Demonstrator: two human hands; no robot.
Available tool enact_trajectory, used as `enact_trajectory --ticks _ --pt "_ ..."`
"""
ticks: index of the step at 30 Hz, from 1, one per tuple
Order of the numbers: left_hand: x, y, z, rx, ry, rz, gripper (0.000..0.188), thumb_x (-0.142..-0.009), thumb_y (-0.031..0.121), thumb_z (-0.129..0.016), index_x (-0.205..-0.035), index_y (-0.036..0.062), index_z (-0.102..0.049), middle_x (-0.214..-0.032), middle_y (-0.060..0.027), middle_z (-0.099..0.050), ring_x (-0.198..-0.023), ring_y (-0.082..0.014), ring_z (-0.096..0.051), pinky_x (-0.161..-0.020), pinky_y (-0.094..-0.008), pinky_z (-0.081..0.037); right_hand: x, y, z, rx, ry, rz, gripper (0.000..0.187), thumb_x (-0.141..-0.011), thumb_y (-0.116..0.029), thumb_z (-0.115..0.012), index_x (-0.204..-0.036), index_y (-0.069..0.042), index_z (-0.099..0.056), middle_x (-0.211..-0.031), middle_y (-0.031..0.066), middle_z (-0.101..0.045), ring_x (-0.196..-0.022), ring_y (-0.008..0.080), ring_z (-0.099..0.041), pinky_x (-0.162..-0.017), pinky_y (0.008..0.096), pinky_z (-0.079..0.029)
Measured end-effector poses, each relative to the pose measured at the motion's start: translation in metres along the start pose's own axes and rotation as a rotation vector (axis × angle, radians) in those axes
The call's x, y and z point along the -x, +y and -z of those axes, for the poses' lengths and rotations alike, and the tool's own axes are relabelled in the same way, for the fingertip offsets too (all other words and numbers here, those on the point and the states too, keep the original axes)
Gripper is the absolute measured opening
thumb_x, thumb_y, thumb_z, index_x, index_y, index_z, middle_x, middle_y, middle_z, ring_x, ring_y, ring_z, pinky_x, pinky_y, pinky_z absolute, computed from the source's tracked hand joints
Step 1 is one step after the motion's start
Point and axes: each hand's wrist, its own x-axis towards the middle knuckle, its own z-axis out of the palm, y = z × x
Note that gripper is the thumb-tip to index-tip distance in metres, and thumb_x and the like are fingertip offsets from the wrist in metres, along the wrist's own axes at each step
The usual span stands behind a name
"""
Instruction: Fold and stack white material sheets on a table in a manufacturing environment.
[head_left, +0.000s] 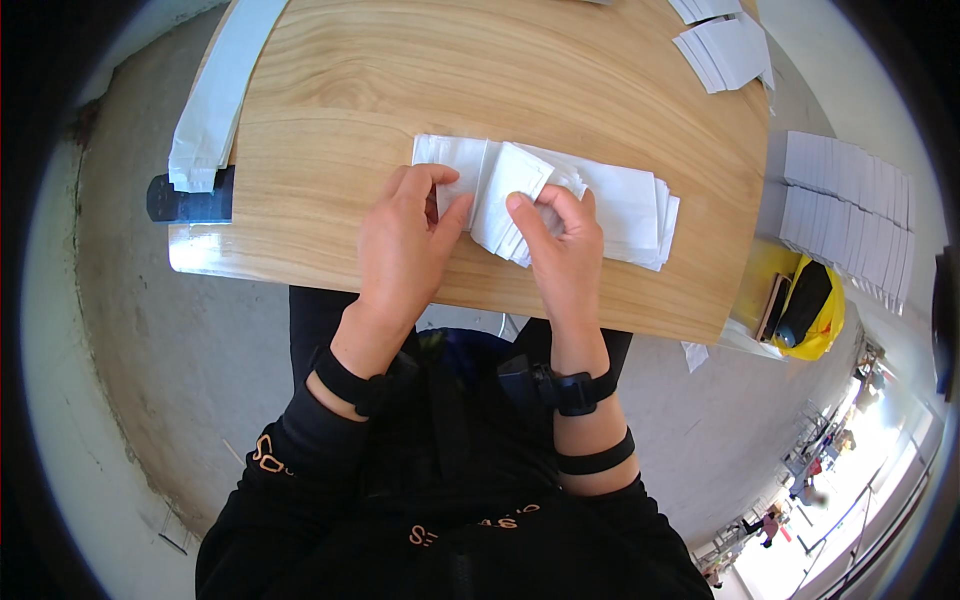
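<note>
A stack of long white paper pieces [620, 205], possibly flat paper sleeves, lies across the table in front of me with its edges slightly fanned. My right hand [568, 245] is closed on a folded white paper bundle [515, 190], thumb on top and fingers curled behind it. The bundle sits tilted over the middle of the stack. At the stack's left end, my left hand [405, 235] is curved with thumb and forefinger apart, close to or touching the paper there. Its other fingertips are partly hidden.
The wooden table [350, 100] has a long white paper stack [215, 110] at its left edge, above a dark blue object [190, 198]. More white paper stacks [725, 52] lie far right. Beside the table are piled white stacks [845, 205] and a yellow bag [825, 315].
</note>
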Motion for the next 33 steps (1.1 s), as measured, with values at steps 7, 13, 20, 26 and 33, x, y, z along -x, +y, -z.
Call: enact_trajectory --ticks 7,13,20,26,33 --pt "0.003 0.001 -0.007 -0.131 0.015 -0.08 0.022 -0.083 0.017 -0.07 -0.096 0.0001 -0.066 -0.096 -0.0124 -0.056 -0.065 -0.0175 -0.054 -0.059 -0.0289 -0.046 0.001 -0.001 0.001 0.012 0.005 -0.002 0.02 -0.081 -0.019 -0.073 -0.089 -0.002 -0.067 -0.098 0.0101 -0.049 -0.088 0.0216 -0.055 -0.078 0.0306 -0.044" --pt "0.002 -0.001 -0.005 -0.17 0.102 -0.209 0.013 -0.078 0.008 -0.071 -0.091 0.0054 -0.068 -0.109 -0.0135 -0.052 -0.076 -0.0219 -0.055 -0.062 -0.0323 -0.048 0.001 0.0 0.001 -0.001 -0.008 -0.034 0.018 -0.081 -0.018 -0.073 -0.089 -0.002 -0.066 -0.097 0.0098 -0.049 -0.088 0.0209 -0.054 -0.077 0.0302 -0.044" --pt "0.001 0.001 -0.007 -0.247 0.156 -0.477 0.016 -0.069 0.005 -0.072 -0.084 0.0079 -0.067 -0.105 -0.0101 -0.056 -0.084 -0.0261 -0.055 -0.074 -0.0376 -0.044 0.001 0.002 0.002 -0.027 -0.017 -0.057 0.017 -0.082 -0.017 -0.071 -0.089 -0.002 -0.066 -0.098 0.0094 -0.049 -0.088 0.0199 -0.054 -0.076 0.0295 -0.044" --pt "0.001 -0.005 -0.008 -0.275 0.149 -0.349 0.012 -0.073 0.01 -0.073 -0.08 0.0055 -0.065 -0.097 -0.0093 -0.055 -0.087 -0.0283 -0.054 -0.073 -0.0392 -0.042 0.0 0.005 0.002 -0.04 -0.011 -0.057 0.016 -0.082 -0.016 -0.071 -0.089 -0.002 -0.066 -0.099 0.0093 -0.049 -0.088 0.0195 -0.054 -0.076 0.0297 -0.044" --pt "-0.001 -0.01 -0.002 -0.341 0.162 -0.29 0.012 -0.075 0.009 -0.071 -0.08 0.0051 -0.061 -0.094 -0.0094 -0.054 -0.089 -0.0305 -0.053 -0.075 -0.0402 -0.041 0.001 0.002 0.002 -0.074 0.002 -0.104 0.017 -0.083 -0.015 -0.069 -0.089 0.0 -0.066 -0.099 0.0097 -0.049 -0.086 0.0184 -0.055 -0.075 0.0287 -0.045"
